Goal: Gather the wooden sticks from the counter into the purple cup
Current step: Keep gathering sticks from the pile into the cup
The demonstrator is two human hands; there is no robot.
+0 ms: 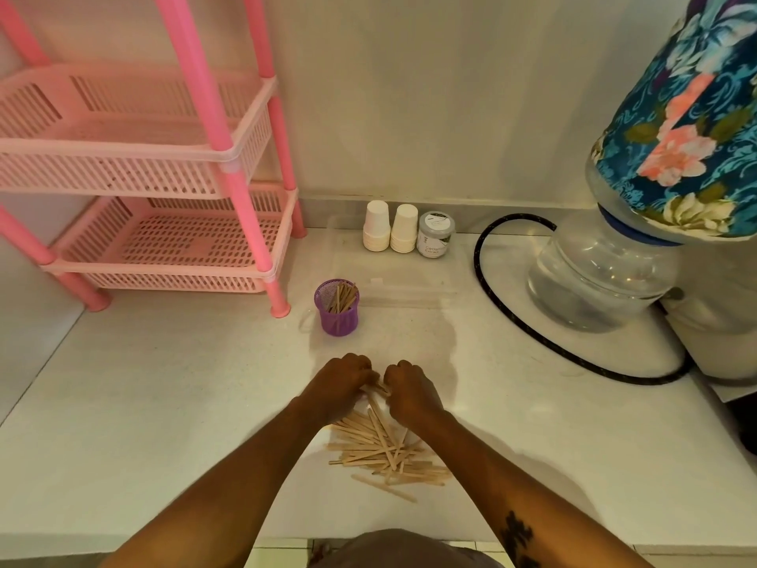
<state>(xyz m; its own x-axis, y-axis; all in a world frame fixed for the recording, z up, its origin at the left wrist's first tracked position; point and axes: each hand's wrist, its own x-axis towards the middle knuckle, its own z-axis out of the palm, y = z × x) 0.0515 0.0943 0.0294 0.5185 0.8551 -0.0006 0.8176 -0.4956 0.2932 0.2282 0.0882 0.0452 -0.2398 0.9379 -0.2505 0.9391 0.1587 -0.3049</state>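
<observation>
While both hands' fingers [370,377] pinch some, wooden sticks [387,453] lie beneath.

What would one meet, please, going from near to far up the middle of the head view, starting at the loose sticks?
Loose sticks → hands, left and right, closed on a few sticks → purple cup → clear tray → paper cups and jar.

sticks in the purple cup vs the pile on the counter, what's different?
Sticks in the purple cup stand on end, leaning against its rim; the pile on the counter lies flat and crisscrossed. The cup's sticks are bunched tight; the pile is spread out loosely. The cup's sticks are untouched; the left hand and right hand grip sticks at the pile's far edge. Both look like the same pale flat wood.
</observation>
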